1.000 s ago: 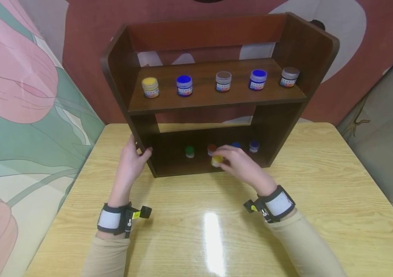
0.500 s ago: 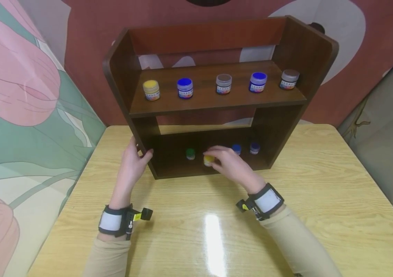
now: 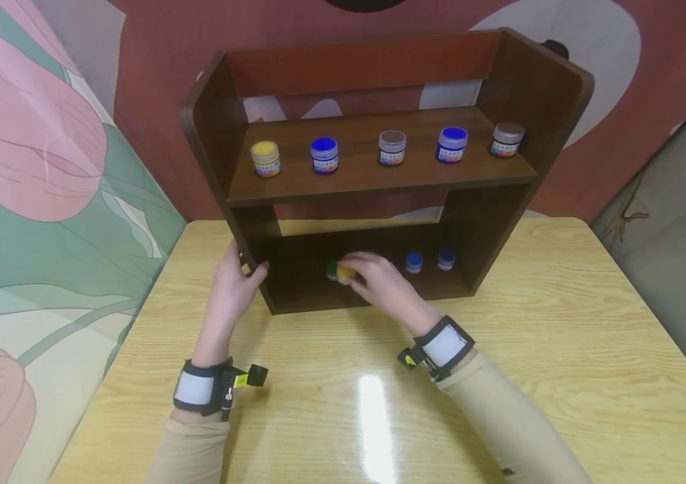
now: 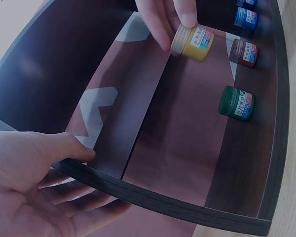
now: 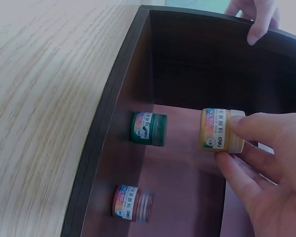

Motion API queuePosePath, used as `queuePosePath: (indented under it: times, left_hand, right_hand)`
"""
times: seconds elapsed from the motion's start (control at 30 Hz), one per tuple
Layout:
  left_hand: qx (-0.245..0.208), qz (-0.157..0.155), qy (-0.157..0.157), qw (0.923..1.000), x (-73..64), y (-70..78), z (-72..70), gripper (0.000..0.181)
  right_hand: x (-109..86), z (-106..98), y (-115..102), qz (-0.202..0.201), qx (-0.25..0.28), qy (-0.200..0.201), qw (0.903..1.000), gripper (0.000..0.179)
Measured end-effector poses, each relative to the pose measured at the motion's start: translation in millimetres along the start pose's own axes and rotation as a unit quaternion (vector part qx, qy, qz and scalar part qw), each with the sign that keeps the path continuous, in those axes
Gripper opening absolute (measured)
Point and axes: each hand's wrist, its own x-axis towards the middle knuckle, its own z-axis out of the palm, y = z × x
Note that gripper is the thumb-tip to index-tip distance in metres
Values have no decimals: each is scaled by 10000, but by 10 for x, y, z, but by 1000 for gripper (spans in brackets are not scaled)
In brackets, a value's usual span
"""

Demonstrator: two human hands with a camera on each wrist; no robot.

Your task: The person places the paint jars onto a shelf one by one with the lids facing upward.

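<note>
My right hand (image 3: pixel 381 282) pinches a yellow paint jar (image 5: pixel 214 129) by its lid end between thumb and fingers. It holds the jar inside the lower compartment of a dark wooden shelf (image 3: pixel 379 191), raised off the bottom board. Beside it stands a green paint jar (image 4: pixel 237 103), partly covered in the head view. A red-brown paint jar (image 5: pixel 132 203) stands along the same board, hidden behind the right hand in the head view. My left hand (image 3: pixel 230 286) grips the shelf's left side panel, thumb inside and fingers outside.
Two blue-lidded jars, one lighter (image 3: pixel 414 263) and one darker (image 3: pixel 446 260), stand at the lower right. The upper board holds a yellow jar (image 3: pixel 266 159), blue jars (image 3: pixel 324 156) and brown-lidded jars (image 3: pixel 392 148). The shelf stands on a wooden table (image 3: pixel 318 376) against a patterned backdrop.
My right hand has carried the yellow jar leftward, past the red-brown jar to the green one. Both blue-lidded jars below are now uncovered. The left hand keeps its place on the panel.
</note>
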Motion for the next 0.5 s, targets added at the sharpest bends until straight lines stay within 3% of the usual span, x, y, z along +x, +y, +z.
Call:
queuePosePath:
  times: [0.5]
  left_hand:
    - [-12, 10, 5, 10000, 9, -8, 3, 56]
  right_hand:
    - [179, 174, -62, -160, -84, 115, 9998, 31]
